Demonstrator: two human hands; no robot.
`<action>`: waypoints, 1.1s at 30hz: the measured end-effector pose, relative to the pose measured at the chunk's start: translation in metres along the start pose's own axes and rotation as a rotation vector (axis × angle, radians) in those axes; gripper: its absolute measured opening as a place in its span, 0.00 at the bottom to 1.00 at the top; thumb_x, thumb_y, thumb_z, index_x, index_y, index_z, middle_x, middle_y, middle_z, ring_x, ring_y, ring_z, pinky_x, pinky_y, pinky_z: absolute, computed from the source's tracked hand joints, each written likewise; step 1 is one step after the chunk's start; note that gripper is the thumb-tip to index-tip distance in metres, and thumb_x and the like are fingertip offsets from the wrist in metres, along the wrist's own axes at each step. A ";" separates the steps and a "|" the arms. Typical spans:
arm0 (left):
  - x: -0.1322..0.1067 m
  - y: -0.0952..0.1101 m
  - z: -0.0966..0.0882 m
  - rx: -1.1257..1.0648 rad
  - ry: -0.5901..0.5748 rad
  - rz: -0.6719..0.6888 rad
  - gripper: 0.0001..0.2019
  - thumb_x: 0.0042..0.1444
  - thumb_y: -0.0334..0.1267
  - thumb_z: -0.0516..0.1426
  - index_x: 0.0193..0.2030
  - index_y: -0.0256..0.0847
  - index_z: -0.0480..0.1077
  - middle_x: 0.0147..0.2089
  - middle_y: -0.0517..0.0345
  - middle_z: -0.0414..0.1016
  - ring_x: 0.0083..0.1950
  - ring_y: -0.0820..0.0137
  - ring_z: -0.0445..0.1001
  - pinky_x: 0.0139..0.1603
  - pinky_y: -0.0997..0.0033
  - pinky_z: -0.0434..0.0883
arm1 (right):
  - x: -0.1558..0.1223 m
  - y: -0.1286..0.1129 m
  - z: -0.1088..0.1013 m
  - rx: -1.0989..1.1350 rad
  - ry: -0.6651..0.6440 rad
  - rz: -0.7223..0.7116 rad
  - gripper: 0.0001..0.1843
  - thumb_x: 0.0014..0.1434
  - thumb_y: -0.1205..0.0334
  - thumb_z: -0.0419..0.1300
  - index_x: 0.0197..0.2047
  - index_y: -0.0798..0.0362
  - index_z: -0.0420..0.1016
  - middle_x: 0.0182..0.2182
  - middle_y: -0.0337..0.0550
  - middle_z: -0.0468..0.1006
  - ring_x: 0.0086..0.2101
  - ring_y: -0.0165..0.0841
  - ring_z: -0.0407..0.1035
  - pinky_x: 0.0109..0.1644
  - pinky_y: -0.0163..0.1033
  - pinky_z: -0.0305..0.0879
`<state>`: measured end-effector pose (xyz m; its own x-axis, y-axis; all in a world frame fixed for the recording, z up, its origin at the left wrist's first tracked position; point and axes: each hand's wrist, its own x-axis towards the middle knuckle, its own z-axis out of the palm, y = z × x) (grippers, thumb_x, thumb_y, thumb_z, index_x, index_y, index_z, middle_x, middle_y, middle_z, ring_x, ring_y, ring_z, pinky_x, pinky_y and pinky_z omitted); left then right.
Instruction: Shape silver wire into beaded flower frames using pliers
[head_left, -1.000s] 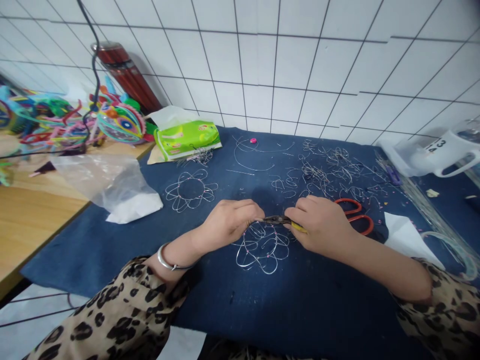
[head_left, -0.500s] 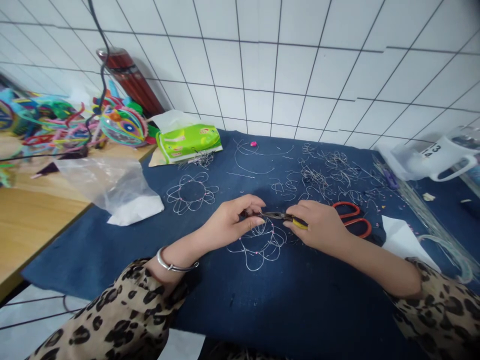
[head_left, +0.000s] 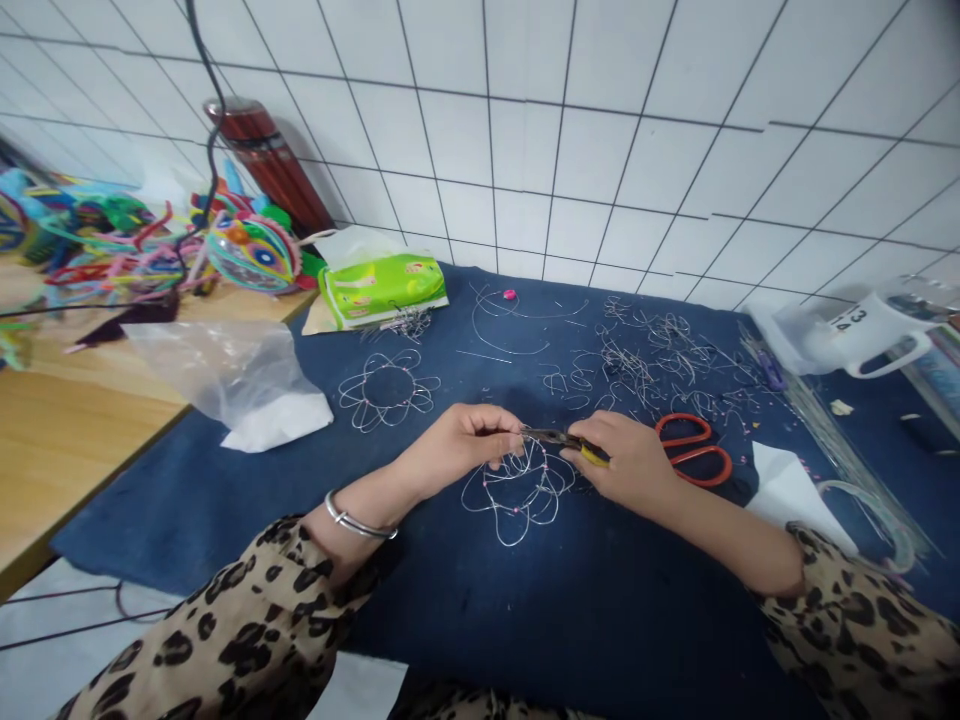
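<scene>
My left hand pinches the upper edge of a looped wire flower strung with small pink beads. The flower's loops hang below my fingertips, over the dark blue cloth. In my right hand is a pair of needle-nose pliers with yellow on the handle. The pliers' jaws point left and meet the wire right beside my left fingertips; whether they grip it I cannot tell. A second, similar wire flower lies flat on the cloth to the left.
Red-handled scissors lie right of my right hand. Behind are tangled wire scraps, a green tissue pack and a plastic bag. A white mug stands far right, near long straight wires. A red thermos leans by colourful crafts.
My left fingers have closed more tightly at the wire, and the pliers have tilted slightly, their handle end lower. The whole view has shifted a little.
</scene>
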<state>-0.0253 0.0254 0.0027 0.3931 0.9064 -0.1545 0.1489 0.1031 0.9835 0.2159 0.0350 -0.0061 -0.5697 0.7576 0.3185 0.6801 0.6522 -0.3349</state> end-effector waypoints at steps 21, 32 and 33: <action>0.002 0.000 -0.003 0.135 -0.017 0.039 0.05 0.54 0.33 0.54 0.34 0.36 0.71 0.29 0.60 0.70 0.27 0.78 0.64 0.29 0.77 0.63 | 0.008 -0.005 -0.004 0.235 -0.215 0.220 0.09 0.55 0.54 0.56 0.35 0.48 0.72 0.31 0.37 0.74 0.31 0.30 0.67 0.36 0.35 0.60; 0.004 -0.002 0.001 0.063 -0.005 0.000 0.06 0.54 0.35 0.55 0.34 0.35 0.71 0.30 0.59 0.71 0.26 0.78 0.62 0.26 0.78 0.59 | 0.010 -0.005 -0.010 0.263 -0.284 0.251 0.08 0.55 0.54 0.55 0.34 0.47 0.72 0.29 0.35 0.75 0.29 0.29 0.68 0.32 0.34 0.59; 0.004 -0.002 0.001 0.039 -0.007 -0.010 0.06 0.54 0.35 0.55 0.35 0.35 0.71 0.30 0.59 0.71 0.26 0.78 0.62 0.26 0.78 0.59 | 0.010 -0.005 -0.009 0.261 -0.282 0.247 0.08 0.55 0.54 0.56 0.34 0.47 0.72 0.29 0.35 0.75 0.29 0.29 0.68 0.32 0.34 0.59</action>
<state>-0.0227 0.0282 -0.0003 0.3974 0.9027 -0.1650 0.1881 0.0958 0.9775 0.2115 0.0390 0.0067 -0.5329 0.8452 -0.0407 0.6927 0.4082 -0.5946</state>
